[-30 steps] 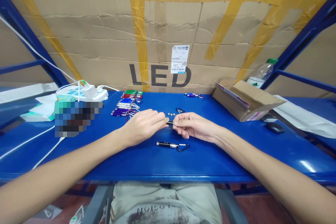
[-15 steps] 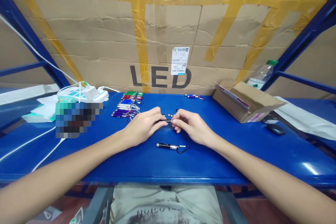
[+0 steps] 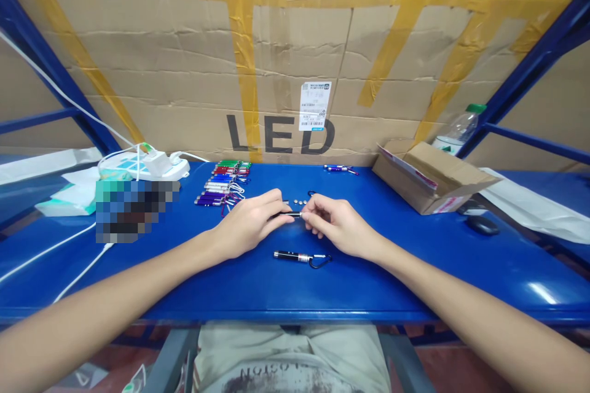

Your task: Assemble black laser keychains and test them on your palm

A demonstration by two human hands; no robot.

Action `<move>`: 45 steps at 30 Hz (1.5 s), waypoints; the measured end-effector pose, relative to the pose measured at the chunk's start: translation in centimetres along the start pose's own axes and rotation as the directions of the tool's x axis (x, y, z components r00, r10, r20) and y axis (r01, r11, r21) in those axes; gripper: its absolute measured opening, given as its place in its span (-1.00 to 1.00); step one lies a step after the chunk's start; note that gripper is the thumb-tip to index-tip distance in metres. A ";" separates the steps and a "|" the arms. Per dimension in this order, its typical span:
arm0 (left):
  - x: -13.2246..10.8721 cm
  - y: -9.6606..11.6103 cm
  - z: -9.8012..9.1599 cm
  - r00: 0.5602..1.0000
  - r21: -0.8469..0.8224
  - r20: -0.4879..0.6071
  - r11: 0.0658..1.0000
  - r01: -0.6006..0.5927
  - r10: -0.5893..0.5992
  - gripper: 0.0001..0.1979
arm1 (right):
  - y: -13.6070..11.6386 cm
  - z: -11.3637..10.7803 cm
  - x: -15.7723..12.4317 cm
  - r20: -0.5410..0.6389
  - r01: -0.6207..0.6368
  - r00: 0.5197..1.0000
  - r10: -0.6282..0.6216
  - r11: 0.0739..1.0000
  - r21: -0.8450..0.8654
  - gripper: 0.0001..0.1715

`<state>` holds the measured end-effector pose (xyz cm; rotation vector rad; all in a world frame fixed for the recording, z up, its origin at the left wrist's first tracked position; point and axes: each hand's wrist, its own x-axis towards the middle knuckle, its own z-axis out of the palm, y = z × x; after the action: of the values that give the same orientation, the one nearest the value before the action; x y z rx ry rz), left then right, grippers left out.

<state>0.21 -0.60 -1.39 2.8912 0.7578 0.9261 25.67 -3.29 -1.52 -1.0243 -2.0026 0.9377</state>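
Nearest to us is our own pale clothing (image 3: 262, 344), marked with dark lettering, below the edge of the blue desk (image 3: 364, 288). Taking the work between our hands as the clock's centre, we find a black penlight (image 3: 291, 256) at six o'clock, lying flat with its carabiner end towards three.

At the centre itself we hold a slim black tube (image 3: 294, 214) over the desk. Our left hand (image 3: 251, 222), at nine, has its thumb and fingers clamped round the tube. Our right hand (image 3: 338, 225), at three, pinches the right end; the fingers hide whether a smaller piece sits between them.

Just beyond, towards twelve, we see small silvery discs (image 3: 300, 201) lying near one another, with a black clip (image 3: 311, 193) at one o'clock, partly hidden by our right hand. A black mouse (image 3: 482, 225) lies well apart at three.

At ten o'clock we have a row of coloured penlights (image 3: 224, 178), green, red, blue, silver and purple. Farther out, a power strip (image 3: 177, 170) lies at ten, a blue penlight (image 3: 336, 168) at one, and an open carton (image 3: 415, 190) at two. Behind everything stands cardboard (image 3: 184, 73) printed "LED".
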 end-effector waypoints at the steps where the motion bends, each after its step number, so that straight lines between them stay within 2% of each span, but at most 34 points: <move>1: -0.1 0.0 0.0 1.000 0.033 0.003 0.999 -0.023 0.023 -0.67 | 0.1 0.1 0.0 0.004 -0.023 1.000 0.023 0.999 0.041 -0.63; 7: 0.0 0.0 -0.2 0.995 0.170 0.013 0.981 -0.096 0.096 -0.65 | 0.4 0.3 0.3 0.032 -0.117 0.993 0.113 0.971 0.208 -0.53; 11: 0.2 -0.1 -0.1 1.000 0.048 -0.018 0.999 -0.024 0.025 -0.69 | 0.3 0.1 0.5 0.015 -0.088 0.996 0.087 0.985 0.147 -0.63; 14: 0.5 -0.3 -0.1 0.997 -0.073 -0.041 0.995 0.069 -0.072 -0.75 | 0.2 -0.7 0.6 -0.054 -0.009 0.999 0.008 1.000 -0.019 -0.71; 16: 0.6 -0.5 -0.2 0.990 -0.108 -0.038 0.986 0.130 -0.134 -0.79 | 0.3 -1.5 0.7 -0.132 0.027 0.990 -0.057 0.975 -0.220 -0.77; 18: 0.6 -0.6 -0.2 0.982 -0.142 -0.026 0.973 0.180 -0.186 -0.81 | 0.6 -2.5 0.8 -0.158 0.003 0.984 -0.081 0.898 -0.441 -0.84; 20: 0.6 -0.7 -0.2 0.973 -0.170 -0.012 0.960 0.224 -0.229 -0.79 | 0.9 -3.5 0.8 -0.132 -0.016 0.988 -0.078 0.803 -0.595 -0.87; 23: 0.6 -0.7 -0.1 0.966 -0.194 -0.005 0.947 0.254 -0.260 -0.75 | 1.2 -4.7 0.8 -0.136 -0.062 0.990 -0.045 0.725 -0.686 -0.89; 25: 0.6 -0.7 -0.1 0.965 -0.195 -0.008 0.947 0.255 -0.261 -0.74 | 1.3 -5.3 0.8 -0.114 -0.101 0.993 0.030 0.716 -0.691 -0.88; 29: 0.6 -0.8 -0.1 0.967 -0.188 -0.010 0.950 0.249 -0.255 -0.72 | 1.6 -6.0 0.8 -0.017 -0.143 0.985 0.171 0.757 -0.638 -0.78; 35: 0.6 -0.6 -0.1 0.967 -0.201 0.022 0.947 0.252 -0.253 -0.72 | 2.3 -5.9 0.8 0.090 -0.203 0.953 0.289 0.830 -0.520 -0.86; 38: 0.6 -0.5 -0.1 0.970 -0.190 0.027 0.952 0.242 -0.241 -0.71 | 2.2 -5.6 0.8 0.120 -0.199 0.951 0.286 0.860 -0.470 -0.82; 42: 0.6 -0.6 -0.1 0.974 -0.167 0.032 0.960 0.225 -0.222 -0.69 | 1.9 -5.1 0.8 0.064 -0.165 0.975 0.212 0.888 -0.429 -0.73; 45: 0.5 -0.7 0.0 0.977 -0.168 0.054 0.962 0.214 -0.208 -0.68 | 1.9 -4.5 0.9 0.045 -0.217 0.970 0.238 0.937 -0.275 -0.66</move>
<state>0.25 0.27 -1.21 2.6095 0.9120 0.8660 29.63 -0.41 -0.60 -1.4138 -2.1497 0.8486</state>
